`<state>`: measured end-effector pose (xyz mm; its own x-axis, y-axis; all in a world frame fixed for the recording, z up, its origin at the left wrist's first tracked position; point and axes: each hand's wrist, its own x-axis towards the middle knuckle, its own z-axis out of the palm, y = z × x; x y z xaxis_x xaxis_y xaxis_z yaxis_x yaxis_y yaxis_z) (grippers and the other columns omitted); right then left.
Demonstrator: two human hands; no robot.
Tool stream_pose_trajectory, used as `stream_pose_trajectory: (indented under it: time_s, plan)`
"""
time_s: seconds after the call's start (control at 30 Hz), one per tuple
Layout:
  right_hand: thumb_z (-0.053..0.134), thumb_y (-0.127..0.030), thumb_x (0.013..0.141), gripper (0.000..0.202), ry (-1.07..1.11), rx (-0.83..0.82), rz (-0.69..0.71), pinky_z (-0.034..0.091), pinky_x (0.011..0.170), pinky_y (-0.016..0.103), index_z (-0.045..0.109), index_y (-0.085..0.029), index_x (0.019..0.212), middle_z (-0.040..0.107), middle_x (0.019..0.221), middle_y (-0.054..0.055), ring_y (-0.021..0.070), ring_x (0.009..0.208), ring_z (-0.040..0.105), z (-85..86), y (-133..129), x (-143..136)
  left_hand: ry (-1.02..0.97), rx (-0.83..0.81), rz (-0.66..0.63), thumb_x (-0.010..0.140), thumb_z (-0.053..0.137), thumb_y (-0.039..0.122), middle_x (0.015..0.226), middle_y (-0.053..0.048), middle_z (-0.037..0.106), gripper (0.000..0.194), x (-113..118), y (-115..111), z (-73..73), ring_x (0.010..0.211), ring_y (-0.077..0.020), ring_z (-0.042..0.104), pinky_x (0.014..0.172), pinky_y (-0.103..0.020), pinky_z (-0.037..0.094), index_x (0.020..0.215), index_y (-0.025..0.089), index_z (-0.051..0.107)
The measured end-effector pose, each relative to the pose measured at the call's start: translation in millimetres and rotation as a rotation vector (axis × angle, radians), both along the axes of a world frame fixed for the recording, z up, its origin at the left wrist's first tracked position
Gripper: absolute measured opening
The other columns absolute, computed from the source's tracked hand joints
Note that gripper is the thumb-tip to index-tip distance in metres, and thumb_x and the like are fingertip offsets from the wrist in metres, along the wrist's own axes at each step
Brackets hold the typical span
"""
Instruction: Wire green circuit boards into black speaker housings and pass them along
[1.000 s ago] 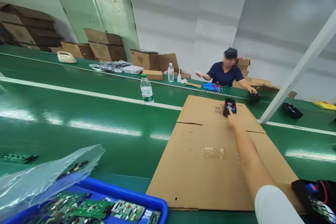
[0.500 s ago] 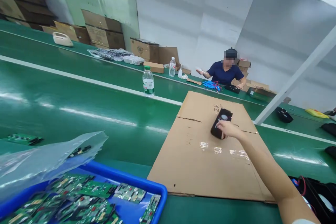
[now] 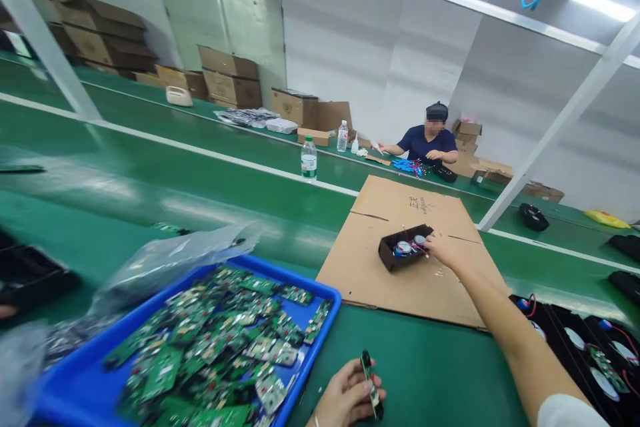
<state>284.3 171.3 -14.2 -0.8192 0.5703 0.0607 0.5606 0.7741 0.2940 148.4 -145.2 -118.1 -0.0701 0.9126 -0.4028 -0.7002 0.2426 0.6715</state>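
Observation:
My right hand point(image 3: 442, 251) grips the right end of a black speaker housing point(image 3: 387, 260) over the cardboard sheet point(image 3: 360, 267). The housing's open side faces up and shows round silver speaker backs and red and blue wires. Lower down, my left hand point(image 3: 345, 392) pinches a small circuit board point(image 3: 371, 383) between thumb and fingers, held nearly upright. Left of that hand, a blue tray point(image 3: 327, 307) holds a heap of green circuit boards point(image 3: 210, 327).
More black housings point(image 3: 565, 340) with speakers and wires lie at the right. A plastic bag point(image 3: 165, 273) rests against the tray's far side. A water bottle point(image 3: 309, 160) stands on the white strip. Across the bench sits a co-worker point(image 3: 430, 140). Another black housing point(image 3: 30, 273) is at the left edge.
My left hand has come into view with a circuit board. The housing under my right hand has turned, and its open side with speakers and wires now shows. The view has shifted left.

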Motion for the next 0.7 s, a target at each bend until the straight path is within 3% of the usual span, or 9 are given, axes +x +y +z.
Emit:
stream_pose_trajectory:
  time_s: [0.1, 0.2, 0.37, 0.47, 0.57, 0.7]
  plan:
    - [0.054, -0.03, 0.089, 0.018, 0.037, -0.004, 0.03, 0.048, 0.077, 0.035, 0.059, -0.015, 0.097, 0.059, 0.099, 0.006, 0.0176, 0.09, 0.056, -7.7, -41.7, 8.2, 0.022, -0.002, 0.021, 0.051, 0.083, 0.038, 0.078, -0.006, 0.068, 0.049, -0.5, -5.6, 12.8, 0.074, -0.0232, 0.067, 0.068, -0.032, 0.048, 0.09, 0.015, 0.064]
    - [0.055, -0.022, 0.087, 0.013, 0.127, 0.006, 0.014, 0.042, 0.068, 0.031, 0.059, -0.015, 0.076, 0.059, 0.082, 0.007, 0.0202, 0.085, 0.052, -18.4, -102.9, 25.6, 0.034, 0.006, 0.002, 0.052, 0.082, 0.035, 0.081, -0.007, 0.068, 0.048, -5.7, -14.0, 27.1, 0.079, -0.0252, 0.068, 0.069, -0.032, 0.049, 0.093, 0.016, 0.064]
    - [0.053, -0.018, 0.085, 0.016, 0.264, 0.0, -0.002, 0.037, 0.067, 0.032, 0.054, -0.019, 0.069, 0.054, 0.073, 0.005, 0.0194, 0.076, 0.045, -31.9, -222.1, 55.8, 0.045, 0.033, 0.052, 0.06, 0.076, 0.036, 0.086, -0.007, 0.07, 0.042, -19.1, -42.4, 53.8, 0.079, -0.0243, 0.068, 0.069, -0.03, 0.049, 0.097, 0.019, 0.065]
    - [0.048, -0.012, 0.084, 0.019, 0.409, 0.002, -0.002, 0.037, 0.073, 0.036, 0.052, -0.019, 0.066, 0.051, 0.07, 0.003, 0.0187, 0.072, 0.042, -39.4, -278.0, 61.9, 0.042, 0.003, 0.116, 0.061, 0.077, 0.032, 0.081, -0.005, 0.071, 0.037, -26.5, -58.9, 65.9, 0.076, -0.023, 0.068, 0.067, -0.028, 0.049, 0.094, 0.02, 0.067]
    - [0.043, -0.01, 0.086, 0.024, 0.509, -0.003, -0.039, 0.036, 0.078, 0.04, 0.05, -0.019, 0.065, 0.049, 0.068, 0.003, 0.0183, 0.07, 0.041, -48.6, -309.4, 61.2, 0.038, -0.044, 0.165, 0.06, 0.077, 0.031, 0.08, -0.004, 0.072, 0.034, -31.5, -67.1, 71.3, 0.077, -0.0222, 0.068, 0.068, -0.027, 0.05, 0.09, 0.02, 0.068]
    - [0.041, -0.01, 0.087, 0.026, 0.516, -0.057, -0.065, 0.038, 0.074, 0.038, 0.05, -0.019, 0.064, 0.048, 0.067, 0.003, 0.0177, 0.068, 0.041, -58.1, -321.9, 61.1, 0.041, -0.093, 0.204, 0.063, 0.075, 0.031, 0.081, -0.003, 0.072, 0.034, -34.3, -71.1, 69.8, 0.08, -0.0231, 0.068, 0.07, -0.027, 0.05, 0.094, 0.02, 0.069]
